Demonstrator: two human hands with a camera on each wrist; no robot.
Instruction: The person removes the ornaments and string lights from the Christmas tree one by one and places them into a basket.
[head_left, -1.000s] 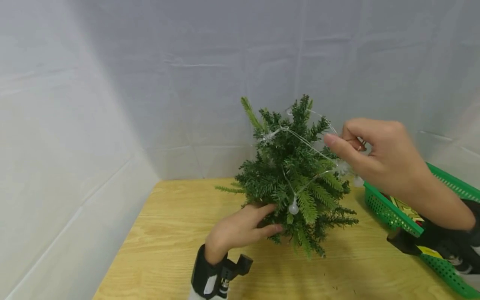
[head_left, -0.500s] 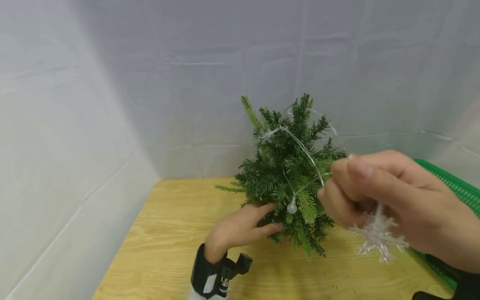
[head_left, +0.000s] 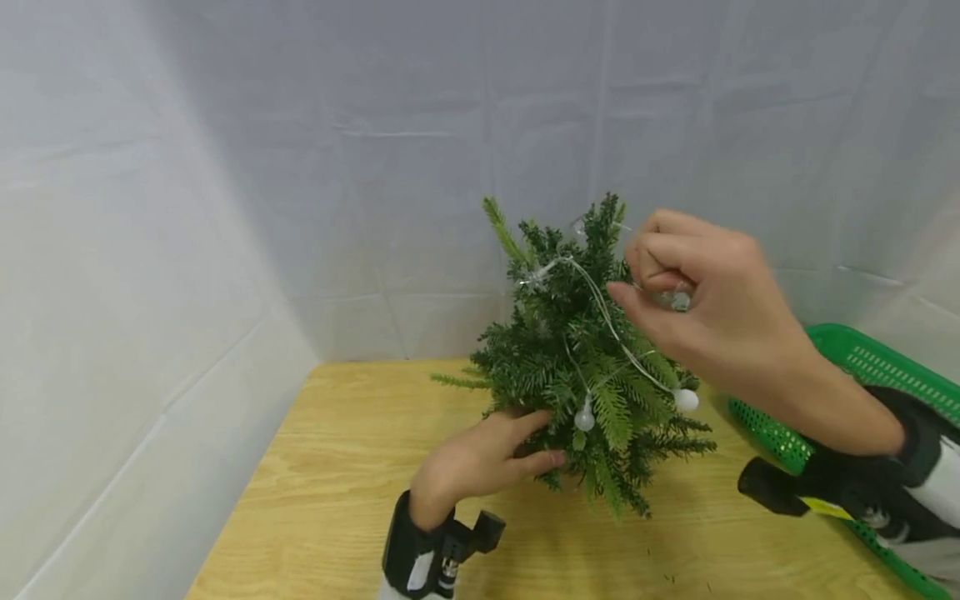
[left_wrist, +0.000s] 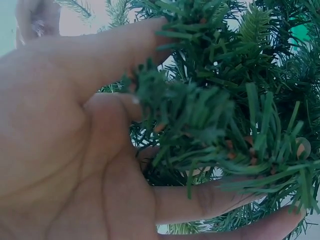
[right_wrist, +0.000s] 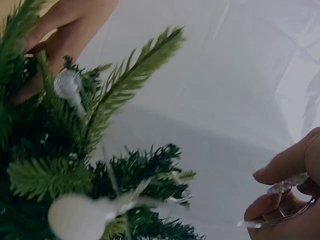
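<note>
A small artificial Christmas tree (head_left: pixel 570 350) stands on the table, a string of lights (head_left: pixel 611 321) draped over its front. My left hand (head_left: pixel 480 454) reaches into the lower left branches and grips them, thumb and fingers on either side; in the left wrist view, foliage covers part of the fingers (left_wrist: pixel 220 200). Right of the treetop, my right hand (head_left: pixel 705 283) pinches the light wire, with a clear light (head_left: pixel 680 301) against the fingers. Below it hangs a white round bulb (head_left: pixel 686 400). A snowflake light (head_left: pixel 534 277) and a clear bulb (head_left: pixel 585 417) rest on the foliage.
A green perforated basket (head_left: pixel 847 337) stands on the right, partly behind my right forearm. White sheeting (head_left: pixel 420 167) rises behind and to the left of the wooden table (head_left: pixel 300 467). A few dark bits lie near the table's front.
My right hand came down toward the camera with the light string, then went back up beside the treetop. The white bulb now hangs at the tree's right. My left hand kept its place.
</note>
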